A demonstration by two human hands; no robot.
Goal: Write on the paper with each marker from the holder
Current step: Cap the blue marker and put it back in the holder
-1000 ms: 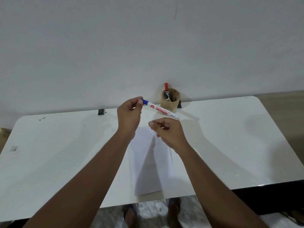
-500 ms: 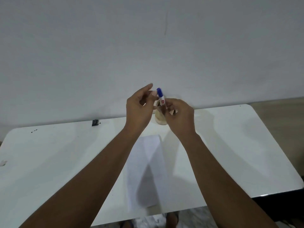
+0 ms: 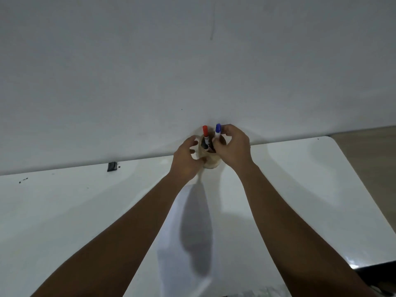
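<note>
Blue marker (image 3: pixel 218 131): upright, tip down in holder (image 3: pixel 211 161), pinched by right hand (image 3: pixel 232 145).
Left hand (image 3: pixel 186 159): cupping holder's side.
Red marker (image 3: pixel 205 133): just left, nearer left hand.

White table (image 3: pixel 300 189) butting against plain grey-white wall (image 3: pixel 150 71); tan floor (image 3: pixel 368 146) showing past its far right corner; arm shadows falling across the surface.

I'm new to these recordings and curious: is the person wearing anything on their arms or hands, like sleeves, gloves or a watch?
No. Both forearms are bare as far as the picture shows, with no sleeve edge in view. The left hand and the right hand wear no gloves, and no watch, bracelet or ring is visible. The dim light could hide something small.
</note>
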